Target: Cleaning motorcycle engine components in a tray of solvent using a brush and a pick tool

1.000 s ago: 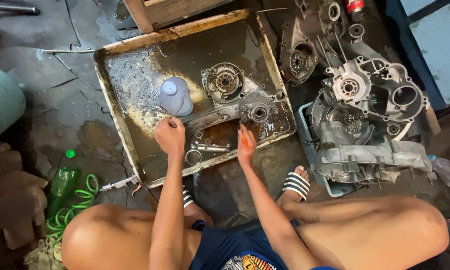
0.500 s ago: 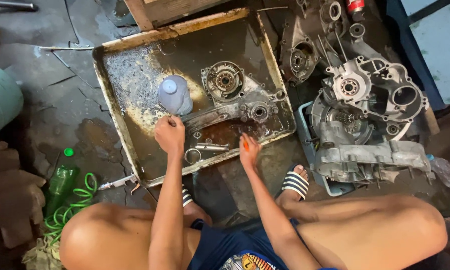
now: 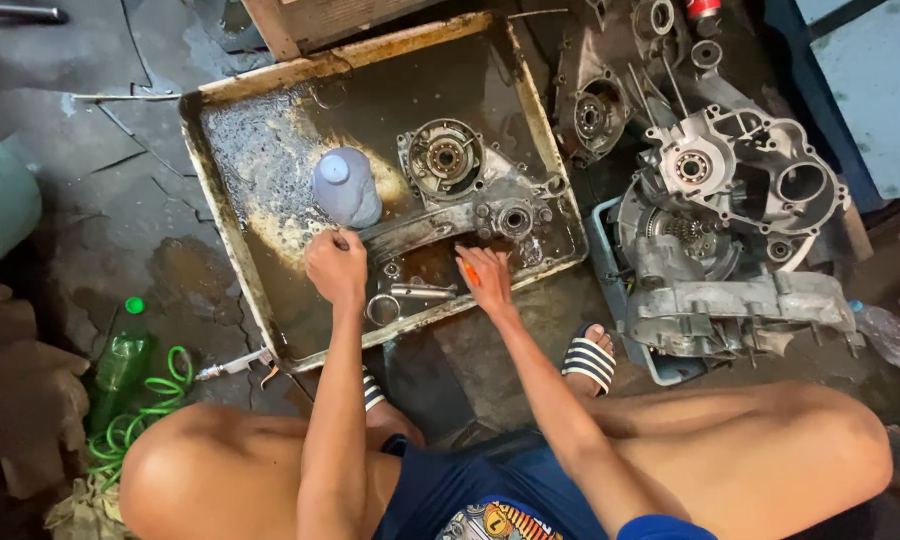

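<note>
Under right grip: orange tool

Blue shorts, striped sandals

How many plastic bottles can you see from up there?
3: a pale blue bottle standing in the tray, a green bottle on the floor at left, a clear one at far right. Others may be hidden.

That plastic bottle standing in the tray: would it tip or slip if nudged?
Probably both. The plastic bottle stands upright in the oily liquid wetting the metal tray, so it would likely slide. It looks light, so a high push may topple it.
</note>
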